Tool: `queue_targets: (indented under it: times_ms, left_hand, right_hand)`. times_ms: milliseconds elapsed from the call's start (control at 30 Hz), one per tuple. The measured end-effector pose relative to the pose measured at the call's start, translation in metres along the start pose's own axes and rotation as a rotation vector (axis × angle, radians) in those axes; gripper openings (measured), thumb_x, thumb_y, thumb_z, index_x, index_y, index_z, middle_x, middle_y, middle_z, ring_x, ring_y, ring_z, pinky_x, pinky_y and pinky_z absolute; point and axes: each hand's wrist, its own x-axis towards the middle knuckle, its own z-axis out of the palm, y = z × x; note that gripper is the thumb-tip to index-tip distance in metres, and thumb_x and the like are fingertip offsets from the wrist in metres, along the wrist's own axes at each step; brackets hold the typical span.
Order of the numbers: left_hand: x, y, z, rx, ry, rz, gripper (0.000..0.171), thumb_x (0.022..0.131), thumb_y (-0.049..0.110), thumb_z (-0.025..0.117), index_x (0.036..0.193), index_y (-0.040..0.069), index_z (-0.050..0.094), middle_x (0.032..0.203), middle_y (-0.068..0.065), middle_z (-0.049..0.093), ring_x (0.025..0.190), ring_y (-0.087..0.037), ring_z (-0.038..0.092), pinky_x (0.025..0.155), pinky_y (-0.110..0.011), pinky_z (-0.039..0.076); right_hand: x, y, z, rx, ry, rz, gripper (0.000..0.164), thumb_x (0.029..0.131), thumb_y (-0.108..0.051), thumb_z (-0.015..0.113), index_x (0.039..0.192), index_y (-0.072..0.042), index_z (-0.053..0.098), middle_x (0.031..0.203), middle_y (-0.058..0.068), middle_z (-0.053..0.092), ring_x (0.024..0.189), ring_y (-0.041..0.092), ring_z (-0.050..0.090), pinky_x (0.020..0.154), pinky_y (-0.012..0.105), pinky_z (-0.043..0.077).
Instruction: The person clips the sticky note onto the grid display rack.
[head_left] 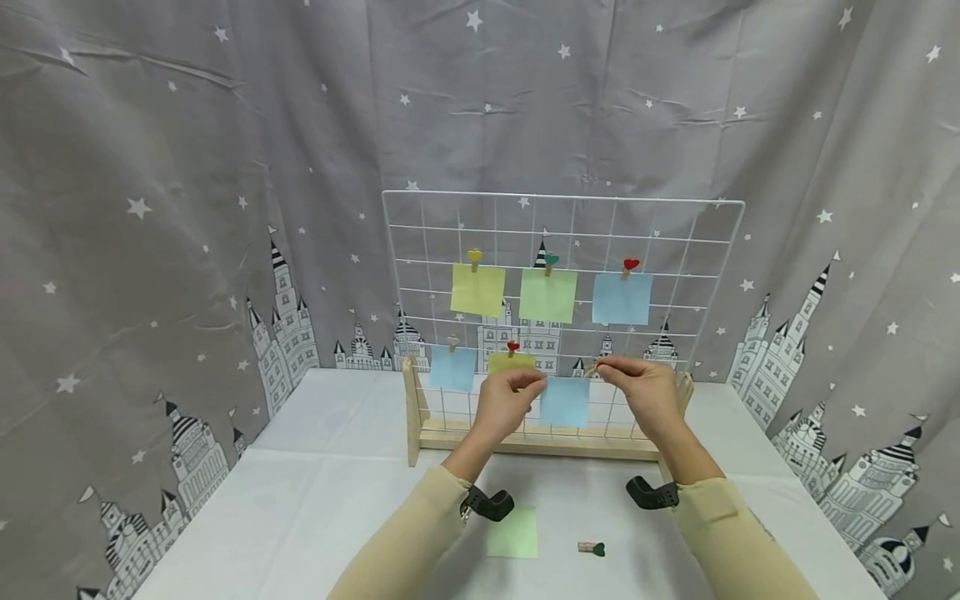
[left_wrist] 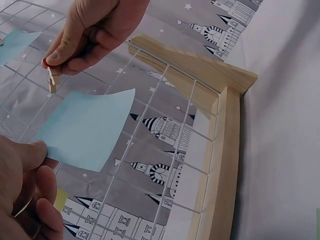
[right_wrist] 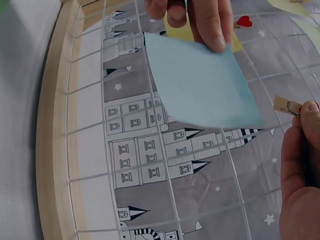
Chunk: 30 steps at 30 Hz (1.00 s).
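My left hand (head_left: 506, 405) pinches a blue paper square (head_left: 565, 402) by its edge, thumb on its face, in front of the lower part of the white wire grid (head_left: 562, 198). My right hand (head_left: 647, 393) pinches a small wooden clothespin (right_wrist: 287, 105) by its red end, just off the paper's upper right side. In the left wrist view the clothespin (left_wrist: 52, 80) points toward the blue paper (left_wrist: 90, 131), with a gap between them. Left of the paper, a yellow note (head_left: 510, 362) hangs from a red heart clothespin (head_left: 513, 347), partly behind the left hand.
Yellow (head_left: 477, 289), green (head_left: 548, 296) and blue notes (head_left: 622, 299) hang in the upper row; another blue note (head_left: 452, 369) hangs lower left. A wooden base (head_left: 540, 445) holds the grid. On the white table lie a green paper (head_left: 513, 533) and a green heart clothespin (head_left: 592, 548).
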Motion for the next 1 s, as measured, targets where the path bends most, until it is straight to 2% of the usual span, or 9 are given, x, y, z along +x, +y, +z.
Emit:
queue_targets:
  times_ms: [200,433,700,900,1000]
  left_hand:
    - [0.004,0.005,0.003,-0.005,0.008,0.021,0.015,0.087,0.029,0.069,0.1,0.023,0.073,0.091,0.01,0.072,0.066,-0.011,0.064,0.058,-0.028,0.054]
    - [0.007,0.008,0.005,-0.016,0.05,0.042,0.013,0.087,0.027,0.068,0.098,0.023,0.073,0.09,0.008,0.072,0.062,-0.013,0.063,0.055,-0.027,0.053]
    - [0.007,0.013,0.007,-0.034,0.078,0.035,0.012,0.087,0.026,0.069,0.097,0.02,0.072,0.087,0.006,0.072,0.066,-0.028,0.066,0.055,-0.027,0.053]
    - [0.006,0.017,0.008,-0.012,0.099,0.04,0.015,0.087,0.026,0.068,0.099,0.017,0.071,0.087,0.005,0.072,0.065,-0.023,0.066,0.054,-0.027,0.053]
    - [0.007,0.019,0.008,-0.006,0.114,0.05,0.014,0.088,0.025,0.068,0.098,0.017,0.07,0.087,0.005,0.071,0.064,-0.02,0.066,0.054,-0.027,0.053]
  right_hand:
    - [0.003,-0.005,0.008,0.041,0.026,-0.021,0.042,0.08,-0.028,0.076,0.11,0.0,0.069,0.092,-0.012,0.073,0.093,0.002,0.065,0.081,0.016,0.051]
    - [0.007,-0.008,0.015,0.058,0.073,-0.031,0.035,0.079,-0.024,0.077,0.105,-0.002,0.071,0.089,-0.012,0.072,0.092,0.003,0.065,0.08,0.017,0.052]
    - [0.009,-0.008,0.022,0.099,0.11,-0.065,0.032,0.079,-0.018,0.077,0.104,0.002,0.071,0.087,-0.011,0.073,0.087,0.003,0.067,0.077,0.017,0.053]
    - [0.01,-0.008,0.026,0.063,0.13,-0.056,0.03,0.078,-0.019,0.077,0.102,-0.001,0.072,0.087,-0.009,0.073,0.084,0.002,0.067,0.074,0.017,0.053]
    - [0.01,-0.01,0.027,0.013,0.138,-0.079,0.029,0.079,-0.021,0.077,0.101,-0.004,0.073,0.091,-0.004,0.074,0.084,0.002,0.067,0.073,0.017,0.053]
